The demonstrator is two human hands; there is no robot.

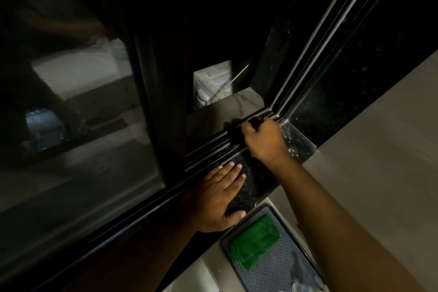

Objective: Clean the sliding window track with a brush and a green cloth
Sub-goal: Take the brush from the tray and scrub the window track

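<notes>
Dim light. Right hand (263, 141) is fisted around a dark brush (254, 121), its tip down in the window track (213, 142) near the corner of the frame. Left hand (216, 193) lies open and flat, palm down, on the black speckled sill (253, 182) just beside the track. Green cloth (254, 242), folded, sits on a grey tray (279, 268) on the pale surface (379, 149) below the sill, apart from both hands. Sliding glass pane (78, 114) stands to the left.
</notes>
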